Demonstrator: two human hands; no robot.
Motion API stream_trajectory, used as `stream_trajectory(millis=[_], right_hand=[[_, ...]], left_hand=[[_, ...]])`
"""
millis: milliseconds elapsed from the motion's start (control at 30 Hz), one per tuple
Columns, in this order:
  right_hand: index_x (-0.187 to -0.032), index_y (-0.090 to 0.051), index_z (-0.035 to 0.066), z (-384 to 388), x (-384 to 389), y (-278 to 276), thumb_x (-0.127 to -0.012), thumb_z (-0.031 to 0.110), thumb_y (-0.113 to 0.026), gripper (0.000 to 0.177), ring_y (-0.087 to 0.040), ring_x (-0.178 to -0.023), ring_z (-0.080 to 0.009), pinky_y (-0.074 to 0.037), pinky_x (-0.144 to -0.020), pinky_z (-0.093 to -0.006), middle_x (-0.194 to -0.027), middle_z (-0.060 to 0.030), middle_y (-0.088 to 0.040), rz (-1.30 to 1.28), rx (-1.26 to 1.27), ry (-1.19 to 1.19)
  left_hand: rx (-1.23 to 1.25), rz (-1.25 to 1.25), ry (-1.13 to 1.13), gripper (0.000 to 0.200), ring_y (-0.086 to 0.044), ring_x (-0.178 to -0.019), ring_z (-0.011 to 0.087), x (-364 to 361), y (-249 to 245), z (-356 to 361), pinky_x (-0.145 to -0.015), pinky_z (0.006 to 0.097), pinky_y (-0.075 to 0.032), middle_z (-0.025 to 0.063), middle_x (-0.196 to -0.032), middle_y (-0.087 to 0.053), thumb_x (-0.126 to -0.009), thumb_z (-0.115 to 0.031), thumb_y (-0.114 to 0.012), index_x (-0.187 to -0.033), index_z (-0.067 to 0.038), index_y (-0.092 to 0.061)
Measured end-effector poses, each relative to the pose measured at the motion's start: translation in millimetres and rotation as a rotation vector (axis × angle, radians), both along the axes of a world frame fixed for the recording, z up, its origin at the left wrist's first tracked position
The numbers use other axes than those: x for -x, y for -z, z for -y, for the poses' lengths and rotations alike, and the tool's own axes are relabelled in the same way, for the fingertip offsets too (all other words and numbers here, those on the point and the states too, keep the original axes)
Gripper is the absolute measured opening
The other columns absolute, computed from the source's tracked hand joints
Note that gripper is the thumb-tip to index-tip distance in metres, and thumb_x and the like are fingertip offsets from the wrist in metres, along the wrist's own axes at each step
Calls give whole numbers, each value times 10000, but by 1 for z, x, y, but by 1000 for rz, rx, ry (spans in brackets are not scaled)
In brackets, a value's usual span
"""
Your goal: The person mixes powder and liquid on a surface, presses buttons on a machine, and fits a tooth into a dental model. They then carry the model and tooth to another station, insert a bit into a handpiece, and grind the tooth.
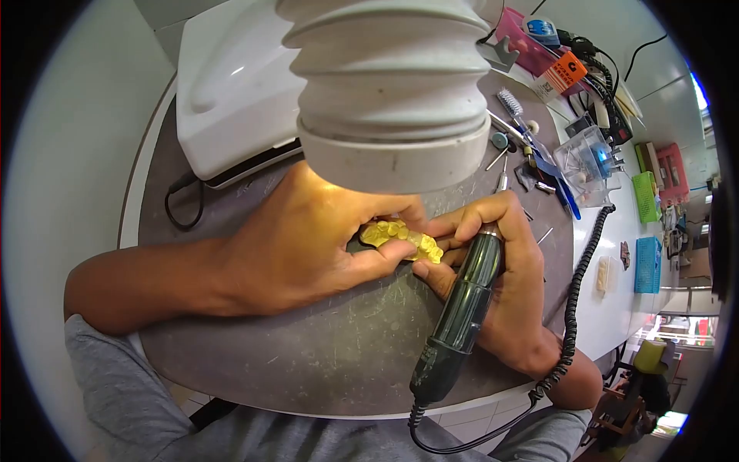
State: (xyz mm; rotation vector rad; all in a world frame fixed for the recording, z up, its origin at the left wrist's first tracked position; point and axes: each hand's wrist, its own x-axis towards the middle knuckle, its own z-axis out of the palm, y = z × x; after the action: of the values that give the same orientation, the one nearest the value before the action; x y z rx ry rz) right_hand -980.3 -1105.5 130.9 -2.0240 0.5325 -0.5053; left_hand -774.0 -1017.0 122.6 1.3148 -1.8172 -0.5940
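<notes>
Between my two hands is a yellow dental model (392,232) with a row of tooth shapes along it. My left hand (315,231) grips it, thumb in front and fingers behind. In my right hand (508,254) lies a dark green rotary handpiece (458,316), tilted, its coiled cord leaving the lower end. The right thumb and fingertips also reach the right end of the model. The handpiece's working tip is hidden behind my fingers. A wide white ribbed suction hose (392,92) hangs just above the model.
A white machine housing (239,92) stands at the back left. Several small tools, a wire brush (509,102) and a blue-handled tool (566,192) lie at the right. Beyond are a clear plastic box (585,158), a pink bin (523,42) and a blue basket (648,264). The coiled cord (579,292) crosses the right edge.
</notes>
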Motion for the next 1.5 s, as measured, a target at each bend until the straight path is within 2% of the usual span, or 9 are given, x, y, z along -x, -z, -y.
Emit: stream_trajectory(millis=[133, 200, 233, 633, 700, 900, 1100, 1167, 1500], right_hand=[[-1009, -412, 54, 0, 0, 2, -833, -13, -757, 392, -612, -785, -36, -514, -702, -194, -1053, -133, -666, 10, -24, 19], [-1007, -414, 54, -1, -1, 1, -834, -7, -759, 391, -609, -779, -34, -514, -698, -195, -1047, -128, -666, 4, -32, 26], [-1007, -415, 53, -2, -1, 1, -835, -7, -757, 388, -611, -778, -35, -515, -695, -196, -1046, -127, -664, 18, -37, 29], [-1027, -419, 51, -1, 0, 4, -830, -12, -758, 397, -626, -790, -48, -524, -694, -191, -1041, -125, -638, 18, -38, 39], [-1027, -417, 50, -1, 0, 5, -830, -12, -758, 399, -628, -794, -49, -526, -696, -192, -1036, -125, -636, 29, -60, 47], [-1012, -409, 52, -1, -1, 4, -832, -5, -761, 399, -636, -786, -54, -536, -697, -203, -1015, -124, -660, -9, -29, 47], [-1012, -479, 46, -2, -2, 8, -797, 28, -795, 382, -579, -654, -39, -463, -572, -214, -842, -49, -669, 70, -77, 129], [-1010, -400, 53, 1, 0, 3, -837, -20, -744, 392, -654, -798, -67, -543, -691, -205, -1010, -129, -674, -38, -11, 42], [-1017, -399, 51, 1, 0, 5, -840, -14, -746, 395, -665, -851, -86, -554, -729, -226, -1016, -132, -674, -61, -37, 67]], left_hand=[[1, 26, -18, 173, -593, -830, 142, 1, -1, 0, -722, 279, -476, 40, -918, -623, -784, 7, -751, -937, -15, -674], [29, -65, -42, 150, -677, -747, 292, 2, 2, 2, -693, 350, -532, 149, -804, -684, -803, -99, -724, -926, -22, -683], [31, -64, -43, 150, -677, -747, 292, 2, 4, 3, -693, 350, -532, 149, -804, -684, -803, -99, -724, -926, -22, -683], [37, -36, -42, 185, -638, -697, 234, 1, 0, 4, -650, 339, -510, 116, -769, -641, -775, -106, -737, -932, -32, -672], [-88, 9, -18, 184, -578, -823, 135, 1, -6, 1, -716, 263, -460, 44, -915, -610, -762, 29, -746, -915, -14, -653], [-95, -35, -20, 166, -596, -844, 147, 1, -1, 2, -741, 265, -475, 49, -920, -616, -774, 15, -739, -913, -14, -652], [-103, -26, -3, 156, -594, -844, 147, 2, -4, 4, -741, 267, -476, 55, -918, -614, -787, 7, -730, -921, -10, -653], [-97, -20, -3, 154, -592, -840, 146, 1, -4, 4, -740, 268, -477, 55, -912, -612, -788, 6, -728, -921, -10, -652], [-130, -4, -41, 177, -531, -792, 142, 4, -9, 2, -741, 274, -458, 42, -878, -587, -773, 1, -723, -938, -9, -657]])
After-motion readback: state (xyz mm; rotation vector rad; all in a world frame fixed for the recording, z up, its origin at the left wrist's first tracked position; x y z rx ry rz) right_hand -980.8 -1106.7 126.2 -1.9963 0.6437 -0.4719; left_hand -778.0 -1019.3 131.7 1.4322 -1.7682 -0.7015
